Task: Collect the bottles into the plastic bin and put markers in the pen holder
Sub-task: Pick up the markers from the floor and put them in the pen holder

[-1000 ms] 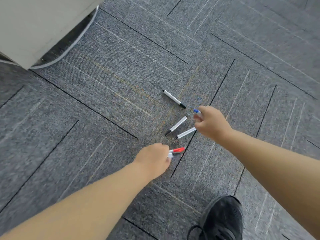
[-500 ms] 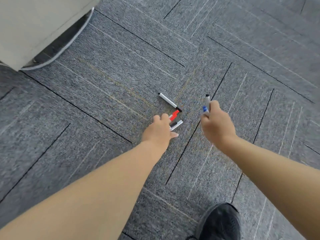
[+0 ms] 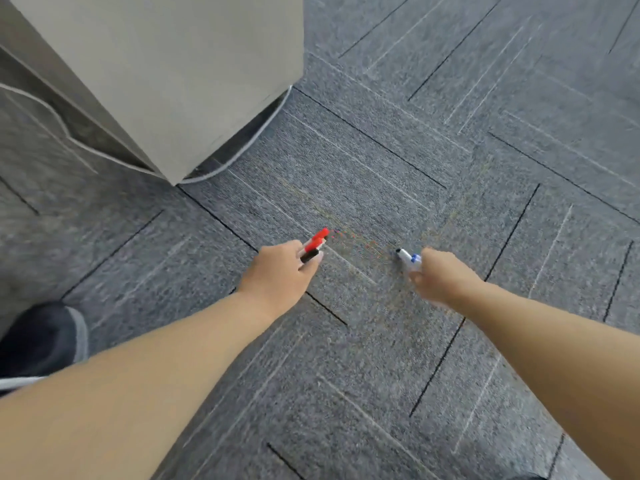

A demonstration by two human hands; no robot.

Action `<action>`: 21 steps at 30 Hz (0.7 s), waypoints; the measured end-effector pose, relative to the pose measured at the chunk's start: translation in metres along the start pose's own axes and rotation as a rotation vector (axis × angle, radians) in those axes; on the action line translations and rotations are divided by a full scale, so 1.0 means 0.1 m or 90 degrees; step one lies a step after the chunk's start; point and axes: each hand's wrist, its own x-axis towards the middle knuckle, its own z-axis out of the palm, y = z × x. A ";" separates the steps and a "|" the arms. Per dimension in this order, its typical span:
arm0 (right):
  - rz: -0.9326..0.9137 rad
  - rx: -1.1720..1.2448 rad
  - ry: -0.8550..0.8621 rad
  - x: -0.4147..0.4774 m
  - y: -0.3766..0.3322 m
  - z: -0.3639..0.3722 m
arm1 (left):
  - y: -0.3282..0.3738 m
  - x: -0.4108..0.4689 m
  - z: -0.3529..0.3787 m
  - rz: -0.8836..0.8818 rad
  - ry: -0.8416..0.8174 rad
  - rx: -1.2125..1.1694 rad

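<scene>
My left hand [image 3: 280, 271] is closed around a bunch of markers [image 3: 315, 244]; red caps and a black cap stick out past the fingers. My right hand [image 3: 438, 277] grips two more markers [image 3: 408, 258], one with a blue cap and one with a black tip showing. Both hands hover above grey carpet. No marker lies on the floor in view. No bottles, plastic bin or pen holder are visible.
A light grey cabinet [image 3: 180, 74] stands at the upper left, with a pale cable [image 3: 242, 147] curving along its base. My dark shoe [image 3: 41, 337] is at the lower left. Grey carpet tiles [image 3: 450, 150] cover the floor.
My left hand has taken up the remaining markers from the carpet. Both hands have lifted with their markers, and the view has swung so the cabinet now fills the upper left.
</scene>
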 end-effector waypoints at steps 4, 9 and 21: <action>0.004 -0.030 -0.023 -0.40 -0.21 -0.35 | 0.06 -0.14 -0.45 0.005 -0.003 -0.045; -0.014 0.095 0.021 -1.26 -0.57 -1.29 | 0.70 -0.52 -1.51 0.032 0.045 -0.092; -0.285 0.222 0.327 -4.84 -1.70 -3.77 | 1.72 -2.99 -5.42 0.122 0.351 -0.184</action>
